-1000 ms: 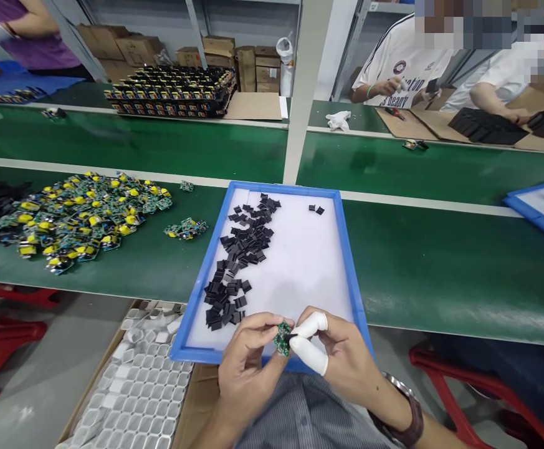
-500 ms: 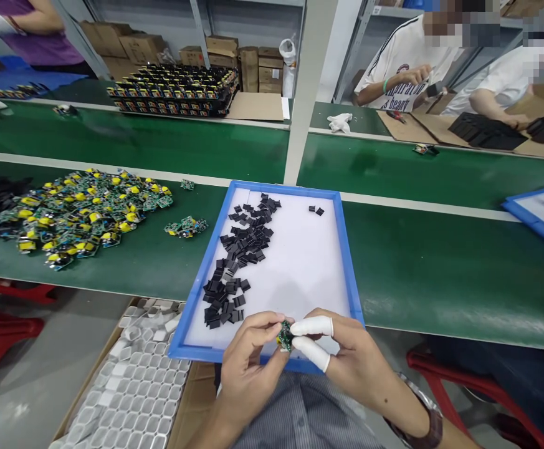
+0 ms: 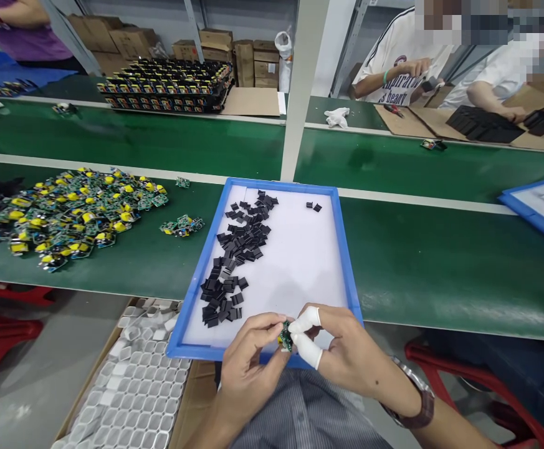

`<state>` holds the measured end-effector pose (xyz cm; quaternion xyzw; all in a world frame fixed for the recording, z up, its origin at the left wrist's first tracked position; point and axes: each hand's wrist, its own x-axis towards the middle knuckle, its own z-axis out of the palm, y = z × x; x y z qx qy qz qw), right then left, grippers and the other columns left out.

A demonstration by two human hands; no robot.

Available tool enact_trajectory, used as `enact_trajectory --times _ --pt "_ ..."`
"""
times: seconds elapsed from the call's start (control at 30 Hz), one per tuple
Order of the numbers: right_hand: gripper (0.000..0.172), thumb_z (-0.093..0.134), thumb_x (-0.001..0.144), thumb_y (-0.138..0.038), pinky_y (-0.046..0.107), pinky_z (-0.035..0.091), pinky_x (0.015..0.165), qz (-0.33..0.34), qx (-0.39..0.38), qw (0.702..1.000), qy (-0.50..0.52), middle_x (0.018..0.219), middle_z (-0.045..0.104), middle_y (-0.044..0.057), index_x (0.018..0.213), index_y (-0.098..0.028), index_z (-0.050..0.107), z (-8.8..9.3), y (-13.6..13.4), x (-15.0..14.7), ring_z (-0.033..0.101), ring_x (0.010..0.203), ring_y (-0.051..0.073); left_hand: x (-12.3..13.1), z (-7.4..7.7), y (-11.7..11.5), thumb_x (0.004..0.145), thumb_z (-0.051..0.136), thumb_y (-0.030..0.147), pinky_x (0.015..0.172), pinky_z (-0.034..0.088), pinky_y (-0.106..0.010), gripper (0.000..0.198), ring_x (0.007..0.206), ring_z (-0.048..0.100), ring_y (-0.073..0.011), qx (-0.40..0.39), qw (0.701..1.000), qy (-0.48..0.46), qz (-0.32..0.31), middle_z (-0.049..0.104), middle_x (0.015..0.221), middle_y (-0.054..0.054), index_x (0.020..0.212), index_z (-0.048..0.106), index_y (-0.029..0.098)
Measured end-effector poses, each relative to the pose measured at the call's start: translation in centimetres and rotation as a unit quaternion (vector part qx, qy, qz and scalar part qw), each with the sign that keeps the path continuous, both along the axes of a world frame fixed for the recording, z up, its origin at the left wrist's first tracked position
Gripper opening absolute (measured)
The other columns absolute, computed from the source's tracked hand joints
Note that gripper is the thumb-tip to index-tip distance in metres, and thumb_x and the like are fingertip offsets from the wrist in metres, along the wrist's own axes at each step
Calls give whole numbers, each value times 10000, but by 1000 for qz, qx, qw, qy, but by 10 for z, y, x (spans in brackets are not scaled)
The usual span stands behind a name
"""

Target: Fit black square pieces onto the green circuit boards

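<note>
My left hand pinches a small green circuit board over the near edge of a blue-rimmed white tray. My right hand, with white finger cots on thumb and forefinger, presses on the same board from the right. Whether a black piece sits between those fingers is hidden. Several small black square parts lie scattered along the tray's left side, and two more sit near its far edge.
A heap of green and yellow circuit boards lies left on the green bench, a small cluster beside it. A carton of white cell dividers stands below left. Stacked black trays sit beyond; other people work far right. Another blue tray at right.
Both hands stay together on the small board, turning it slightly; my right fingertips have closed in tighter against it. The view has shifted a little.
</note>
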<state>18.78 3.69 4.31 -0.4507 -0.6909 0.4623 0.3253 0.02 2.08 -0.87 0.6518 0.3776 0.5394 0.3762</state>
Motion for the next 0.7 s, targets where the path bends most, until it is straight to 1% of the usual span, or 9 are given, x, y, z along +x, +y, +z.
enact_trajectory --times 0.03,0.1,0.2,0.27,0.33,0.47,0.63,0.7 --pt "167 604 897 -65 271 476 672 -2 5 1000 -6 782 656 -12 843 -216 650 0 -1 -1 615 701 147 0 0 0 804 702 -66 825 649 -342 479 1022 743 -229 -3 1000 1 1 708 1145 -97 1177 688 234" --pt "165 605 906 -73 272 471 669 -5 22 1000 -5 791 650 -17 920 -227 663 -1 -1 -1 606 699 145 0 1 1 812 693 -60 820 650 -338 462 1020 743 -227 -15 1000 -3 0 704 1144 -100 1170 689 230" --pt "262 606 928 -78 271 453 659 5 51 999 7 831 652 -14 1093 -266 684 -4 -1 1 591 707 145 1 2 2 811 692 -59 823 651 -330 464 1021 742 -221 -16 1000 -5 -3 707 1140 -97 1173 689 231" --pt "292 601 943 -77 271 434 647 20 63 998 9 841 645 -10 1128 -283 695 -5 -1 4 574 702 143 1 2 3 805 699 -62 837 647 -317 471 1027 741 -213 -12 1000 3 0 716 1140 -94 1174 696 231" --pt "298 597 953 -75 274 421 644 34 71 997 4 833 633 -7 1138 -285 701 -6 -1 7 559 697 145 1 2 3 801 709 -57 850 643 -303 468 1028 742 -203 -11 1000 11 4 726 1142 -90 1171 705 230" --pt "290 571 965 -71 284 407 646 40 85 995 -21 821 618 2 1147 -265 687 -6 -1 9 534 693 153 1 1 3 809 723 -35 852 644 -290 453 1020 747 -193 -16 1000 18 10 740 1143 -81 1171 718 237" --pt "222 551 943 -47 300 415 649 43 81 993 -75 801 588 16 1036 -209 671 -5 -4 10 525 694 168 2 3 2 812 748 3 858 654 -320 438 1011 758 -205 -43 999 29 15 754 1137 -72 1165 732 261" --pt "227 538 919 -15 313 444 678 58 95 989 -93 842 605 43 1008 -187 655 -5 -4 12 553 746 188 2 3 1 816 754 22 855 658 -327 414 1004 762 -209 -58 998 34 17 759 1130 -73 1154 740 261"
